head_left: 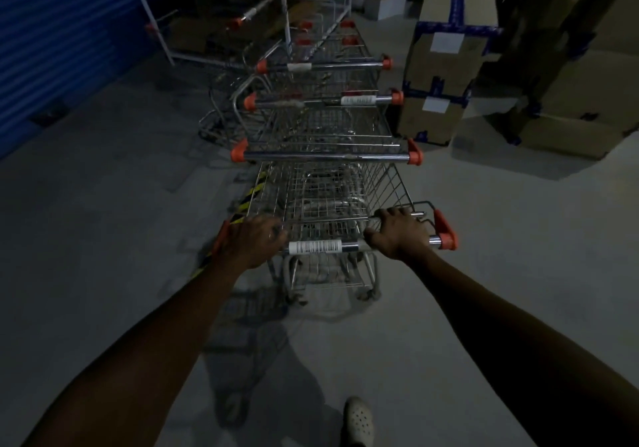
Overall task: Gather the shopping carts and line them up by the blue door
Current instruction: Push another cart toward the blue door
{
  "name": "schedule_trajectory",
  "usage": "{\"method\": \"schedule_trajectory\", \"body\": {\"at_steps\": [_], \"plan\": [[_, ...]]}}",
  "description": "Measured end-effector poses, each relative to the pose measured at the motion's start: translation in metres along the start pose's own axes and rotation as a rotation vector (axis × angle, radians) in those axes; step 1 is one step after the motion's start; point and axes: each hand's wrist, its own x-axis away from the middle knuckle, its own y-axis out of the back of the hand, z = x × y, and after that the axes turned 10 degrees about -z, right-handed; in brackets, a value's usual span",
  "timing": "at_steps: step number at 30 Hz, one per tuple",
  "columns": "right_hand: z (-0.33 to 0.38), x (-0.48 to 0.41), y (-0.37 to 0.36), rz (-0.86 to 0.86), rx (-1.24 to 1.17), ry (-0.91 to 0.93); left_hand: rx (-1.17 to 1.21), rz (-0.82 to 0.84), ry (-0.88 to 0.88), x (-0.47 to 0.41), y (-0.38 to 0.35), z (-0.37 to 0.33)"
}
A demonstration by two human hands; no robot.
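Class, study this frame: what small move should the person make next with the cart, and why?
Probably push the cart straight ahead, deeper into the row. The left hand and right hand grip its handle, its basket is lined up behind the next cart's bar, and much of the basket shows, so it seems not fully nested.

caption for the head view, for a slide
Left hand and right hand grip the handle of the rearmost shopping cart in a nested row near the blue door.

Left hand [252,242] and right hand [401,234] grip cart handle [351,246].
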Motion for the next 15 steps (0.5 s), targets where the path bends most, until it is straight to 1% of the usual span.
{"method": "schedule_trajectory", "body": {"at_steps": [4, 6, 10, 15], "plan": [[0.015, 0.042, -0.008, 0.028, -0.01, -0.014, -0.028, -0.016, 0.007, 0.042, -0.003, 0.007], [0.023, 0.069, -0.011, 0.015, -0.028, -0.033, -0.011, -0.016, -0.003, 0.061, -0.01, 0.019], [0.043, 0.119, -0.01, -0.005, -0.044, -0.047, -0.069, -0.017, -0.096, 0.1, -0.016, 0.042], [0.069, 0.17, -0.009, -0.004, -0.04, -0.061, -0.119, -0.032, -0.076, 0.155, -0.003, 0.048]]}}
